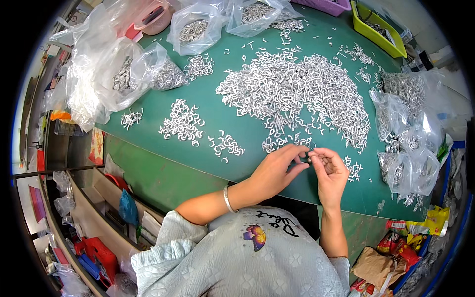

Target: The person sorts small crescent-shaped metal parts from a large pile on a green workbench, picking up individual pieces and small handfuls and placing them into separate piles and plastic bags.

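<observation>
My left hand (281, 168) and my right hand (329, 173) meet fingertip to fingertip over the near edge of the green table (237, 171). Thumb and fingers of the right hand pinch a small silvery metal piece (310, 159), too small to make out its exact form. The left fingers are curled close beside it; what they grip is hidden. Just beyond my hands spreads a large heap of small curved silvery metal parts (292, 89). Smaller piles of such parts (181, 123) lie to the left, and another little pile (353, 169) is beside my right hand.
Clear plastic bags of metal parts (413, 133) crowd the right edge; more bags (118, 74) stand at the left and back. A pink basket (154, 20), a purple tray (324, 6) and a yellow-green tray (378, 32) line the far side. Shelves (99, 213) stand at the lower left.
</observation>
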Available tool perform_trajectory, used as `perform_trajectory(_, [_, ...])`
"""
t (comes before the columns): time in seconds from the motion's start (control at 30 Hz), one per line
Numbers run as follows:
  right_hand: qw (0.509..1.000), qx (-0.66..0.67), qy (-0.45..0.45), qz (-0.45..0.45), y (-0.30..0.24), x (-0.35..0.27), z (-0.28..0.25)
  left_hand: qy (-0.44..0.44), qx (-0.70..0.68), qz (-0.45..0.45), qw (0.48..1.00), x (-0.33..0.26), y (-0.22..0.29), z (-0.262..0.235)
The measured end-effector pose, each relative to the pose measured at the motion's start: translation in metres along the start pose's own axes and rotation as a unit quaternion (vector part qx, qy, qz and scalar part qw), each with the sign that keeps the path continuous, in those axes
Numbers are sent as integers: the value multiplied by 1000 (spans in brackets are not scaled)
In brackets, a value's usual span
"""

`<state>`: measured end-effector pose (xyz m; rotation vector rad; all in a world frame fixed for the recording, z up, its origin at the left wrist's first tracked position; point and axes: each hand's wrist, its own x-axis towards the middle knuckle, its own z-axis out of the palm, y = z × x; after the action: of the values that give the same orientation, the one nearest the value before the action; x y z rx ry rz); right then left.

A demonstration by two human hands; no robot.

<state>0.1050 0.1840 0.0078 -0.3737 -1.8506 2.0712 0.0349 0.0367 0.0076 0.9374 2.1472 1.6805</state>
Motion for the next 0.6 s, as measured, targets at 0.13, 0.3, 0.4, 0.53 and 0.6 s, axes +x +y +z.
perform_trajectory(0.13, [999, 39, -6, 12, 5, -2, 0, 20, -26, -18, 999, 5, 1, 5])
perform_trajectory(0.3, [980, -193, -12, -34, -5, 4, -7, 35, 22, -45, 998, 3, -3, 0])
perform_trajectory(0.4, [897, -410, 9, -163, -3, 14, -11, 65, 126, 1, 990, 0, -10, -4])
perform_trajectory(0.53, [808, -551, -8, -211, 6, 20, -5, 69, 223, 59, 971, 6, -9, -8])
perform_trajectory(0.6, [793, -567, -25, -220, 11, 19, -8, 61, 219, 54, 972, 7, -5, -9])
